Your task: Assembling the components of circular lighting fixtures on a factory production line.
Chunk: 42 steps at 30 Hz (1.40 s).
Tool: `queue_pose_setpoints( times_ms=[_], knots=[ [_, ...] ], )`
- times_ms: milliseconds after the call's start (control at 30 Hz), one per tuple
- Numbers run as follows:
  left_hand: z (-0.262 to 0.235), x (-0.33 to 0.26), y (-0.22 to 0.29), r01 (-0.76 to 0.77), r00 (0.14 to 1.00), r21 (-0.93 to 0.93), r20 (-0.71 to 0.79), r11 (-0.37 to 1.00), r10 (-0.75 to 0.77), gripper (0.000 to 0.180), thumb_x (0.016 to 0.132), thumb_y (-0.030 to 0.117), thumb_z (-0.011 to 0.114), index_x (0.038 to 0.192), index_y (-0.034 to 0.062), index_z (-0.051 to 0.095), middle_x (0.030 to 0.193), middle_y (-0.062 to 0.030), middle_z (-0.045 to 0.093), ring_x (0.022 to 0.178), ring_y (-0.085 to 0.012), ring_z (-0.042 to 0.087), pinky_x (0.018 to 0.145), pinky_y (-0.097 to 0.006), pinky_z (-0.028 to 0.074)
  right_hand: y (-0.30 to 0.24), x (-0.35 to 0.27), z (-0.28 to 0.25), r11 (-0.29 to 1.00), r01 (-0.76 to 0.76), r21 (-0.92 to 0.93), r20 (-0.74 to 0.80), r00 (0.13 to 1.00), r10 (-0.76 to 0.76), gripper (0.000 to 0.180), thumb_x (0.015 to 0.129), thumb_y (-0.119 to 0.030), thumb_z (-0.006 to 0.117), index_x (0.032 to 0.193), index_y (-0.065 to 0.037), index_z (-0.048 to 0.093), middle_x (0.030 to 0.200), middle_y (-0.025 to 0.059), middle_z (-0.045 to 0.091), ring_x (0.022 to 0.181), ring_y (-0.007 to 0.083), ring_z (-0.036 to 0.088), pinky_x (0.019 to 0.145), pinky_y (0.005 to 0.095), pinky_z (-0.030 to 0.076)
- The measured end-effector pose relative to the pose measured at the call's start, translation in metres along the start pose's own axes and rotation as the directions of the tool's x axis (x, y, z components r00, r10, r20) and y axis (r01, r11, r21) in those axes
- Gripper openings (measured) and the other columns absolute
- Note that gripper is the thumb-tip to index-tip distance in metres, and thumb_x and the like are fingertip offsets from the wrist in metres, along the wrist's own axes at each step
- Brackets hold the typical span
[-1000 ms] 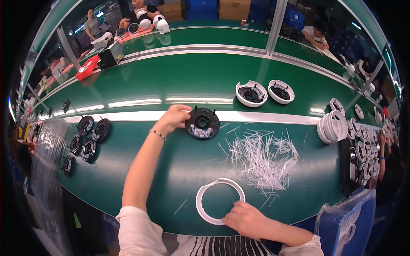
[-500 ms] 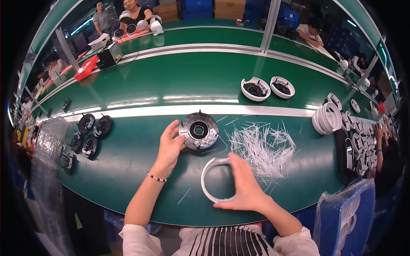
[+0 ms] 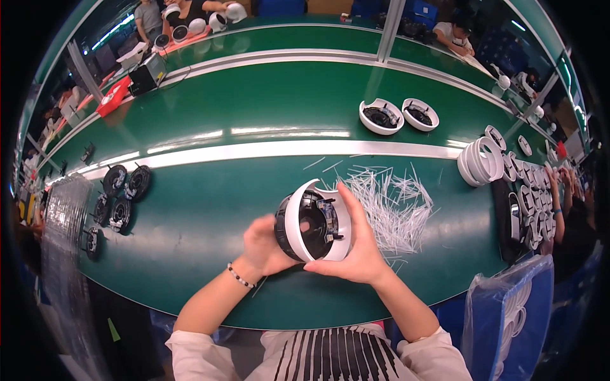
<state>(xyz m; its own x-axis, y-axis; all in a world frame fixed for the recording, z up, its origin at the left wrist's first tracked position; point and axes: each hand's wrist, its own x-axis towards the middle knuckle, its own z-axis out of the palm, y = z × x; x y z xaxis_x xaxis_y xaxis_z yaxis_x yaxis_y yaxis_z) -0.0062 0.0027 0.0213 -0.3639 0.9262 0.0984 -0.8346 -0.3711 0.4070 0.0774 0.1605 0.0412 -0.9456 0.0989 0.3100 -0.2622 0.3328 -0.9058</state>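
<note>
Over the green bench I hold two parts together. My right hand (image 3: 360,249) grips the white ring-shaped housing (image 3: 294,223), which has a notch in its upper rim. My left hand (image 3: 262,246) closes behind the black round base (image 3: 284,233); its fingers are partly hidden by it. The black base sits in the ring's opening from the left, and its small circuit board (image 3: 329,219) and dark posts show inside the ring. Just to the right lies a loose heap of thin white strips (image 3: 397,209).
More black bases (image 3: 121,214) lie at the left beside clear plastic trays (image 3: 60,222). Two filled white housings (image 3: 381,117) stand past the pale rail. Stacked white rings (image 3: 478,163) and many housings are at the right, above a blue bin (image 3: 508,317). Other people work across the bench.
The black base and the white ring, apart before, are now joined between my hands. My right hand has moved up and left, and the base has turned to show its inner side.
</note>
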Motion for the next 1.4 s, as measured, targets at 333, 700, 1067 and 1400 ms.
queue_pose_setpoints(
  times_ms=[333, 700, 1067, 1400],
  knots=[
    [-0.002, 0.01, -0.006, -0.102, 0.928, -0.027, -0.363, 0.994, 0.085, 0.052, 0.084, 0.04, 0.028, 0.12, 0.0058, 0.04, 0.116, -0.0126, 0.047, 0.105, -0.0256, 0.047, 0.091, -0.04, 0.038, -0.007, -0.001, 0.006, 0.979, 0.02, -0.205, -0.01, 1.0, -0.022, 0.119, 0.042, -0.03, 0.084, 0.129, 0.004, 0.01, 0.129, 0.0239, 0.023, 0.12, 0.0311, 0.029, 0.098, 0.037, 0.026],
    [-0.005, 0.007, -0.002, -0.104, 0.946, -0.011, -0.31, 0.994, 0.096, 0.052, 0.083, 0.039, 0.027, 0.115, 0.0036, 0.046, 0.11, -0.0136, 0.052, 0.099, -0.0252, 0.052, 0.085, -0.039, 0.043, -0.012, 0.0, 0.007, 0.874, 0.281, -0.395, 0.057, 0.958, -0.283, 0.114, 0.044, -0.035, 0.08, 0.128, 0.003, 0.014, 0.128, 0.0264, 0.021, 0.116, 0.0415, 0.028, 0.095, 0.0457, 0.025],
    [0.008, 0.013, -0.015, -0.16, 0.879, 0.125, -0.433, 0.979, 0.199, 0.055, 0.083, 0.046, 0.027, 0.113, 0.0041, 0.047, 0.108, -0.0128, 0.052, 0.097, -0.0234, 0.052, 0.085, -0.036, 0.042, 0.002, 0.001, 0.009, 0.916, 0.195, -0.35, 0.093, 0.981, -0.173, 0.117, 0.046, -0.038, 0.079, 0.13, 0.004, 0.01, 0.132, 0.027, 0.018, 0.122, 0.0382, 0.023, 0.099, 0.043, 0.022],
    [-0.007, 0.005, -0.007, 0.025, 0.959, 0.119, -0.283, 0.993, 0.01, 0.082, 0.074, 0.07, 0.026, 0.125, 0.0057, 0.034, 0.122, -0.0135, 0.042, 0.11, -0.0252, 0.044, 0.093, -0.04, 0.036, -0.011, 0.009, -0.002, 0.862, 0.203, -0.464, 0.292, 0.954, -0.068, 0.118, 0.044, -0.034, 0.079, 0.128, 0.008, 0.009, 0.131, 0.0285, 0.016, 0.121, 0.0419, 0.021, 0.099, 0.0412, 0.023]
  ],
)
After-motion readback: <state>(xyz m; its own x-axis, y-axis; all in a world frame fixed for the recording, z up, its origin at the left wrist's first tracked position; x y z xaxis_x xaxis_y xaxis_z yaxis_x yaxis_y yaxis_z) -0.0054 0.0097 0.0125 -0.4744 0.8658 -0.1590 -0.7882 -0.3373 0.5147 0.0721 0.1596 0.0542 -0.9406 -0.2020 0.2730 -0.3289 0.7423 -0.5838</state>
